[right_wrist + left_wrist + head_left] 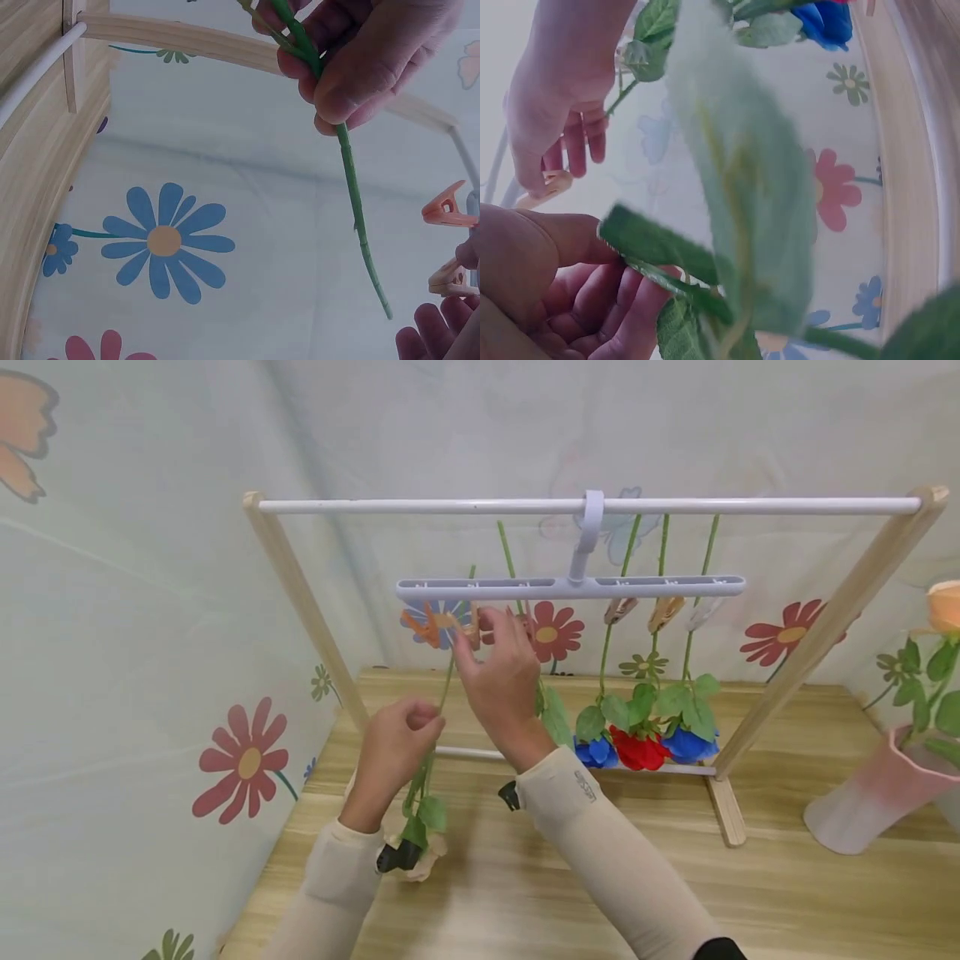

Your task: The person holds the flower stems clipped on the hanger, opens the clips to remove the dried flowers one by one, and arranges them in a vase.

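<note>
My left hand [397, 747] pinches the green stem [352, 180] of a cream flower [431, 864], whose bloom hangs downward below the hand. The upper end of that stem is free and points toward the clips in the right wrist view. My right hand [504, 672] is raised just under a lavender clip hanger [495, 593], its thumb and fingers pinching a light tan clip [450, 279]. Beside that clip hangs an orange clip [426, 628] with nothing in it. Leaves [660, 244] partly cover the left fingers in the left wrist view.
The hanger hooks over a white rod [420, 507] on a wooden-sided rack [825, 635]. Farther right, clips hold upside-down blue [692, 745] and red [639, 750] flowers. Another clipped stem [506, 547] hangs behind the right hand. A pink-white vase [862, 802] stands at right.
</note>
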Motion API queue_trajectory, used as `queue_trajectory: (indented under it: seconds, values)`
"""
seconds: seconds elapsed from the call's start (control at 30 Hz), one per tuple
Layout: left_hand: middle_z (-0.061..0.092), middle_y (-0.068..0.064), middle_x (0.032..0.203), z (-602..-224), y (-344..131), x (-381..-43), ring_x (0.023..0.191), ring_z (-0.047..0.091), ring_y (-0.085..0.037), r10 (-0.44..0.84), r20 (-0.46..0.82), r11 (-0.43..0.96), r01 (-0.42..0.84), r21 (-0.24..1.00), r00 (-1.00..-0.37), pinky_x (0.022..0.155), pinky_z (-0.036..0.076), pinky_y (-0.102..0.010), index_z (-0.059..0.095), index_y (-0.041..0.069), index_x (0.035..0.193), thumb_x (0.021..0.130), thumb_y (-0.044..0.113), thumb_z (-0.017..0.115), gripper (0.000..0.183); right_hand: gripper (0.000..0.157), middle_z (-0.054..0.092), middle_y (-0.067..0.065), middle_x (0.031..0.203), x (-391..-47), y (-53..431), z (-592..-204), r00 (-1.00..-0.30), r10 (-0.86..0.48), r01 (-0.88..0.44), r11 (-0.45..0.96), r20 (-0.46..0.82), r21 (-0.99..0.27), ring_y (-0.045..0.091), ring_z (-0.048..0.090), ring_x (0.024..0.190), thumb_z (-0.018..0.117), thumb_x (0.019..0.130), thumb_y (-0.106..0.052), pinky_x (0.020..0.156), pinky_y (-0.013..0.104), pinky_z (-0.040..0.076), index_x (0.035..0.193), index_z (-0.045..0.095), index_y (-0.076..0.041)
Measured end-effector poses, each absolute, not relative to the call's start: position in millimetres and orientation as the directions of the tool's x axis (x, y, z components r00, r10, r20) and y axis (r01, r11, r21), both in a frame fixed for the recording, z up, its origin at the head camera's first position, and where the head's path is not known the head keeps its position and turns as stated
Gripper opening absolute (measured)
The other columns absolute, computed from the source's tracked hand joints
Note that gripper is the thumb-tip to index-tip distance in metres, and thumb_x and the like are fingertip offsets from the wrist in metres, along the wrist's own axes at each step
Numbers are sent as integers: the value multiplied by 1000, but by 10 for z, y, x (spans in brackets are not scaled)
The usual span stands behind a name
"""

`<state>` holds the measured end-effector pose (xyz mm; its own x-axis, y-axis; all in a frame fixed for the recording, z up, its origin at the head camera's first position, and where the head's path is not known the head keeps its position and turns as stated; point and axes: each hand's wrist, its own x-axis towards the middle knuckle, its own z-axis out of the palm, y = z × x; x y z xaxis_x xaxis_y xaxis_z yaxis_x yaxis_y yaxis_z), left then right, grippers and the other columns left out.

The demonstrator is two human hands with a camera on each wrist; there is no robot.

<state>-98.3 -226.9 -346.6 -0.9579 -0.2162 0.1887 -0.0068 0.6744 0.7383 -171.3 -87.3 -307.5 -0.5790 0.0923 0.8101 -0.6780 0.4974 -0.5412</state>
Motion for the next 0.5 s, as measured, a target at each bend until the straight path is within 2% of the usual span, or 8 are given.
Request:
queue_trajectory:
  seconds: [0.27, 0.5]
  values:
    - [79, -11, 99, -3465, -2337, -851, 91, 75, -26, -195, 249, 760, 14, 650, -949, 80, 60, -44, 76, 8, 106, 92, 19, 74, 18, 24, 72, 11, 96, -1624, -832, -3147, -562, 64, -701, 491, 824, -517, 24, 67, 84, 75, 90, -14, 74, 33, 58, 109, 68, -2]
    - [78, -9, 98, -3441, -2434, -707, 89, 74, -25, -197, 285, 839, -11, 544, -938, 79, 60, -45, 77, 8, 108, 94, 17, 73, 17, 21, 74, 11, 96, -1579, -764, -3227, -498, -45, -753, 518, 866, -406, 23, 69, 88, 73, 90, -11, 80, 33, 60, 108, 69, -1]
